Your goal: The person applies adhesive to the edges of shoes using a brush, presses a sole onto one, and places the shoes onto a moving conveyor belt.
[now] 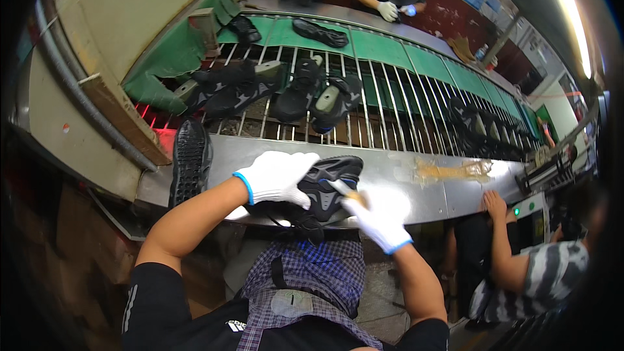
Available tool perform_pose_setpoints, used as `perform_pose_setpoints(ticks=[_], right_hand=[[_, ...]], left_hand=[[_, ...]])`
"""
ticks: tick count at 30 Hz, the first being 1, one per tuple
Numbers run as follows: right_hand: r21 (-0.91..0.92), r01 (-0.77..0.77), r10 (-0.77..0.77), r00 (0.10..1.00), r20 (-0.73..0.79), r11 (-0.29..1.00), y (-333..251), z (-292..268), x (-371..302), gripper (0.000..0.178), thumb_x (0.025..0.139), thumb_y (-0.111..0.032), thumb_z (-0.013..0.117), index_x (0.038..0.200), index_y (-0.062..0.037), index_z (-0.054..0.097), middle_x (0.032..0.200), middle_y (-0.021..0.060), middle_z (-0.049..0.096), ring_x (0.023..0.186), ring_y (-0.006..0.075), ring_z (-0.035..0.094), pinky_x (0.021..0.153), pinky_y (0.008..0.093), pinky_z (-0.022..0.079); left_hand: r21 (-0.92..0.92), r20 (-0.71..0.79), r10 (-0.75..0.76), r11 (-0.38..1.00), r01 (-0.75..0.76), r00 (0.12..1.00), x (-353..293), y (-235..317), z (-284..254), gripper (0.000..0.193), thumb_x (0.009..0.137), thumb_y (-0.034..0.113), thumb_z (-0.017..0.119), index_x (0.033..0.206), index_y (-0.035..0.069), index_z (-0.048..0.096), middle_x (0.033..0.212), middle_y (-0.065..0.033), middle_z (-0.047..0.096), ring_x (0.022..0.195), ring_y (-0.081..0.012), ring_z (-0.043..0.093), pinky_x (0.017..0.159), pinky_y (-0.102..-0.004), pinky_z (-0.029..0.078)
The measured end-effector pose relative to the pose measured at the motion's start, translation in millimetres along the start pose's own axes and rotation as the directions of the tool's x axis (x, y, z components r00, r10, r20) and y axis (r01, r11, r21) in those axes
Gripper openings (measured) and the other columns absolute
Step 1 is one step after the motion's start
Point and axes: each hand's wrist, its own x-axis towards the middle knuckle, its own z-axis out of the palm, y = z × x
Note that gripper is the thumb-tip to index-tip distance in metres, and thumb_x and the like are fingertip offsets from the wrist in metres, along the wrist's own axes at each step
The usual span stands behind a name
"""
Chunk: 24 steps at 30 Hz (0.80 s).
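On the metal ledge in front of me, a black sneaker [328,195] with grey side overlays lies tilted, its laces hanging toward my apron. My left hand [276,177], in a white glove with a blue cuff, is closed round the shoe's left part. The white-gloved right hand [377,218] grips a small brush-like tool [354,197] with a tan handle, and its pale tip meets the shoe's side. Further left, a black shoe sole [190,161] with a studded tread faces up at the ledge's end.
Beyond the ledge [422,188] runs a rod conveyor [383,104] carrying several black shoes [299,94] on lasts. Green matting [377,49] lines its far side. Two gloved co-workers stand opposite; another person's arm [499,234] reaches the ledge at right. A wooden-edged panel [120,117] borders the left.
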Motion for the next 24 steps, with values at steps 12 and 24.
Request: perform_pose_setpoints(ticks=[12, 24], right_hand=[[0.083, -0.002, 0.003, 1.0, -0.007, 0.997, 48, 2, -11, 0.047, 0.105, -0.044, 0.068, 0.122, -0.001, 0.075, 0.099, 0.024, 0.076, 0.094, 0.0396, 0.075, 0.087, 0.0458, 0.058], [0.863, -0.436, 0.107, 0.9, 0.423, 0.253, 14, 29, 22, 0.026, 0.109, -0.034, 0.064, 0.097, -0.0109, 0.064, 0.065, -0.0053, 0.047, 0.047, 0.0041, 0.034, 0.042, 0.0231, 0.024]], left_hand=[[0.027, 0.187, -0.07, 0.997, 0.066, 0.98, 33, 12, -16, 0.101, 0.071, 0.06, 0.091, 0.147, 0.005, 0.052, 0.125, -0.0263, 0.075, 0.109, -0.0454, 0.075, 0.092, -0.0509, 0.061], [-0.016, 0.205, -0.089, 0.995, 0.095, 0.975, 39, 9, -23, 0.106, 0.074, 0.049, 0.09, 0.159, 0.006, 0.044, 0.125, -0.0301, 0.074, 0.106, -0.0478, 0.074, 0.091, -0.0509, 0.06]])
